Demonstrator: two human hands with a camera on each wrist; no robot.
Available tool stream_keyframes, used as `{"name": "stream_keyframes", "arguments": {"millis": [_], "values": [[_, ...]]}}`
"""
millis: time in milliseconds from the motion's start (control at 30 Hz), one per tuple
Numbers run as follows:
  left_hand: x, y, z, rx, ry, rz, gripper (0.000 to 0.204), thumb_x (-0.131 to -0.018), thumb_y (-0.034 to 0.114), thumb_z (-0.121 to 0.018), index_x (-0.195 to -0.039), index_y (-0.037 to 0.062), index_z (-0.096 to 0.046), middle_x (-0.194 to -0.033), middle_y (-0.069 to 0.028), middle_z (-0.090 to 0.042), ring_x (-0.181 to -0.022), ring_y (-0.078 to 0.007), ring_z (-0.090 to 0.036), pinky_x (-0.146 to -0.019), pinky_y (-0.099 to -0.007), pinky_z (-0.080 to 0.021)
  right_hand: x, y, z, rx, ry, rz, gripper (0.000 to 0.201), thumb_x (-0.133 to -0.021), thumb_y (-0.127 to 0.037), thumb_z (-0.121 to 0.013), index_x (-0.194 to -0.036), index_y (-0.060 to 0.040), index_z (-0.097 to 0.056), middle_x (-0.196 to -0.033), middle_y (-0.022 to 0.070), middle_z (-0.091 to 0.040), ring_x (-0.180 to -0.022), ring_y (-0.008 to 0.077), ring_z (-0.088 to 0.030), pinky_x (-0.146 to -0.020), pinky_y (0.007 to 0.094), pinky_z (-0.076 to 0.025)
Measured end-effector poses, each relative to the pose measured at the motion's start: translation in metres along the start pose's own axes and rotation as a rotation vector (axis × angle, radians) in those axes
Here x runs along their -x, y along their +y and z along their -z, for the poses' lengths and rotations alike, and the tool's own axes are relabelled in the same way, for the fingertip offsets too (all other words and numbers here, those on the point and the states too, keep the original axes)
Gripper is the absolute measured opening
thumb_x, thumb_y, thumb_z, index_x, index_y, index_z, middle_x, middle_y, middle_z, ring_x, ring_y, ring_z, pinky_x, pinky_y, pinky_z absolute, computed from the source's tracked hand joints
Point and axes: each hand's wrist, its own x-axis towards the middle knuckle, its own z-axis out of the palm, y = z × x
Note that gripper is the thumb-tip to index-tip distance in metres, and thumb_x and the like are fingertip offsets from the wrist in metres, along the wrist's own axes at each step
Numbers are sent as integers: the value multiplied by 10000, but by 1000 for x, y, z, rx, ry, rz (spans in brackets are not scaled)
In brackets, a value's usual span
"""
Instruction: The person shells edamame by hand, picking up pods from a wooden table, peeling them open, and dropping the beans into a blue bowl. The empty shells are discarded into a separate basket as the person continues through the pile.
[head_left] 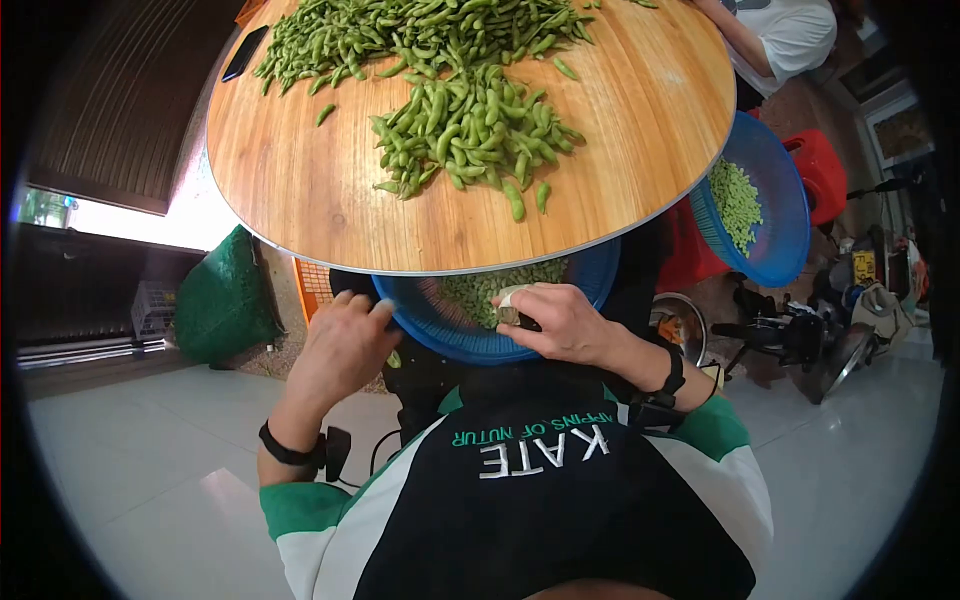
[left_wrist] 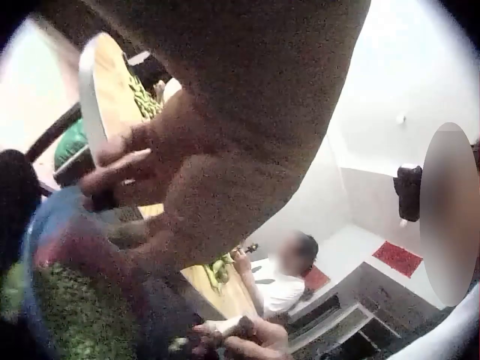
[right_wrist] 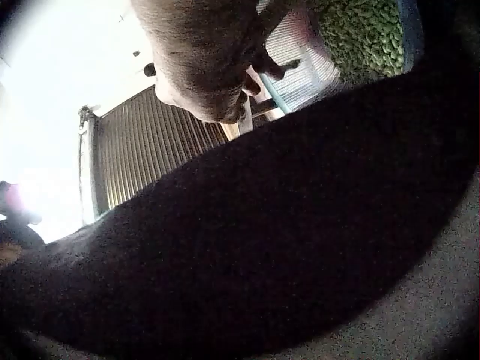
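My left hand (head_left: 345, 340) is beside the left rim of a blue basket (head_left: 450, 347), its fingers loosely bent, with nothing visible in them. Close by that hand, low down, shows a green pod (head_left: 393, 358). Over the basket's right part, my right hand (head_left: 560, 322) grips a small pale and brown object (head_left: 512, 308); its exact kind I cannot tell. Shelled green beans (head_left: 470, 295) lie in the basket, which is partly hidden under the table edge. On the round wooden table (head_left: 300, 190), a small pile of edamame pods (head_left: 470, 130) lies in front of a larger heap (head_left: 420, 30).
A phone (head_left: 246, 53) lies at the table's left. Another blue basket (head_left: 775, 215) with shelled beans stands at right by a red plastic object (head_left: 818, 175). Across the table sits a person in a white shirt (head_left: 795, 35). A green sack (head_left: 225, 300) and orange crate (head_left: 313, 288) are at left.
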Motion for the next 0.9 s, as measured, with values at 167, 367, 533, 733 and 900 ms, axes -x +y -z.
{"name": "stream_keyframes", "arguments": {"millis": [167, 367, 533, 733, 900], "values": [[-93, 33, -3, 222, 574, -406, 273, -745, -15, -557, -1010, 50, -569, -890, -132, -533, -851, -307, -550, -702, -362, -476, -1, -2, 10, -54, 50, -179, 237, -804, -118, -675, -965, 8, -555, -701, 123, -574, -659, 276, -611, -593, 338, -476], [-162, 35, -28, 108, 605, -474, 291, -716, -23, -557, -1002, 31, -563, -958, -119, -502, -893, -303, -509, -733, -357, -470, 15, -3, 38, -618, 156, -584, 354, -913, -130, -514, -1234, 19, -485, -762, 27, -569, -588, 71, -499, -511, 237, -423], [-141, 58, -23, 515, 568, -425, 167, -820, 47, -590, -985, 27, -569, -863, -107, -565, -755, -237, -569, -627, -311, -479, 8, 3, 40, -855, 330, -566, 413, -961, -146, -429, -1336, 15, -372, -864, 70, -569, -560, 46, -452, -452, 180, -375], [-118, 61, -43, 1668, -5, 14, 155, -918, 119, -575, -1027, 9, -588, -790, -42, -627, -613, -79, -572, -494, -191, -432, 3, 1, 30, -1144, 233, -538, 382, -977, -154, -423, -1328, -10, -385, -881, 75, -569, -570, 60, -462, -410, 166, -364], [-106, 58, -37, 1765, -77, -28, 158, -915, 105, -575, -1023, -10, -592, -779, -38, -622, -607, -66, -565, -473, -174, -426, 4, 3, 28, -1329, 188, -537, 403, -976, -155, -419, -1362, -49, -371, -870, 66, -572, -566, 55, -444, -416, 163, -364]]}}
